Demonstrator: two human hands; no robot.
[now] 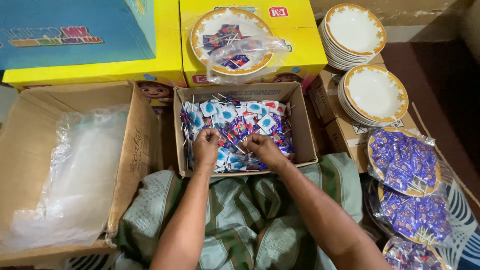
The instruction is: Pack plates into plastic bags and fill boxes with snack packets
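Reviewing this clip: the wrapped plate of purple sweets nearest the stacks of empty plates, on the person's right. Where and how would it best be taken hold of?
Probably by the rim of the wrapped plate, one hand at each side, coming from above. The loose purple sweets are heaped under thin clear film, so a level two-sided grip under the rim keeps them from sliding. The left hand and right hand are both in the lollipop box.

Lollipops (pixel 235 131): small wrapped sweets on thin white sticks, wrappers blue, white, red and purple, heaped loosely with sticks pointing every way.
Where they lie: in the open cardboard box (pixel 305 132) right under my hands, filling it from my fingertips out to the far wall.
Under my left hand (pixel 206 146): my fingers curl down into the near left part of the heap, closed around a few wrappers and sticks.
Under my right hand (pixel 264 148): my fingers pinch sweets near the middle of the heap, a stick poking out towards my left hand.
Box: brown, flaps open, upright, just beyond my lap.
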